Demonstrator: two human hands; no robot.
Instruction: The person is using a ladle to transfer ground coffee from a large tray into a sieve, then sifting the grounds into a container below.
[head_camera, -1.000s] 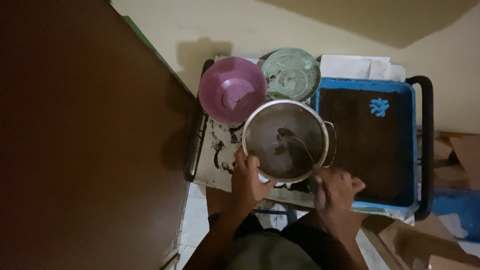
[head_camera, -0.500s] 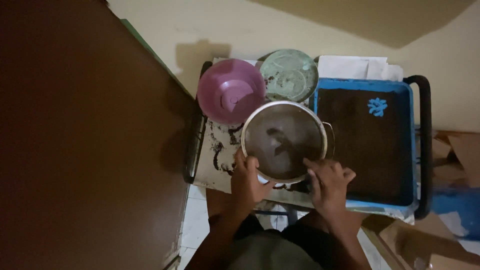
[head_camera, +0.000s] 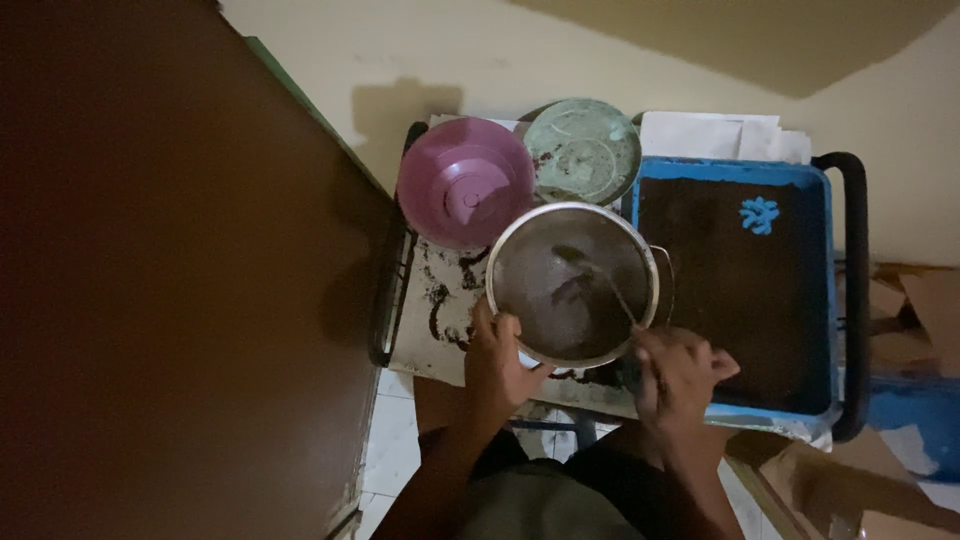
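Observation:
A round metal pot (head_camera: 640, 250) with dark matter inside stands on a small cart. My left hand (head_camera: 503, 365) grips the pot's near rim. My right hand (head_camera: 680, 375) is closed on the handle of a metal spoon (head_camera: 590, 275), whose bowl rests in the dark matter in the pot. A pink plastic bowl (head_camera: 465, 182) sits behind the pot to the left and a pale green plate (head_camera: 583, 150) behind it.
A blue tray (head_camera: 820, 300) filled with dark material lies to the right of the pot. The cart's black handle (head_camera: 856, 290) runs along its right side. A large dark brown panel (head_camera: 170, 280) fills the left. Cardboard (head_camera: 920, 310) lies at the right.
My right hand has swung the spoon around inside the pot, in toward the middle and back out to the near right. My left hand has stayed on the rim.

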